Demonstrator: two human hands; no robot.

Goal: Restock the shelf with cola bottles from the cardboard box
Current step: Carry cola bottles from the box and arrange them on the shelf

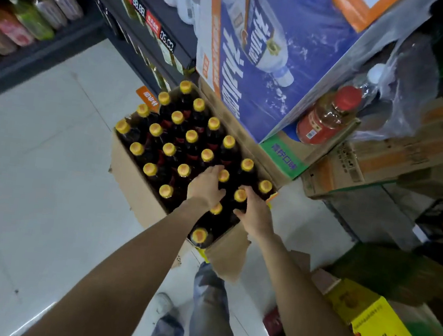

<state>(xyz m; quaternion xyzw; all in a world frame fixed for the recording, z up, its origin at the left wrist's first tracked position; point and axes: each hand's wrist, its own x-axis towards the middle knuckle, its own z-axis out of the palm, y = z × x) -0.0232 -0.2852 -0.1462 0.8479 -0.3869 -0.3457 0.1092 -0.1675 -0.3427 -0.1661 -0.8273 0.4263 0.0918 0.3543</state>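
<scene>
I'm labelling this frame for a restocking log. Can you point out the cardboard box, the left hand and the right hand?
cardboard box (135,185): head view, on its bare left outer wall.
left hand (206,185): head view, on the back of the hand, over the caps.
right hand (255,213): head view, on the back of the hand.

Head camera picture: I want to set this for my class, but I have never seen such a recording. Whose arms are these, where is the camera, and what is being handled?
There is no machine here. A person wears one wide-angle camera on the head, so you look down along their own two bare arms. On the floor stands an open cardboard box packed with dark cola bottles with yellow caps. The left hand rests over the bottle tops; the right hand reaches in at the near corner, its fingers around a cap. No bottle is lifted yet. Shelves of drinks stand at upper left, and stacked cartons at right.
</scene>
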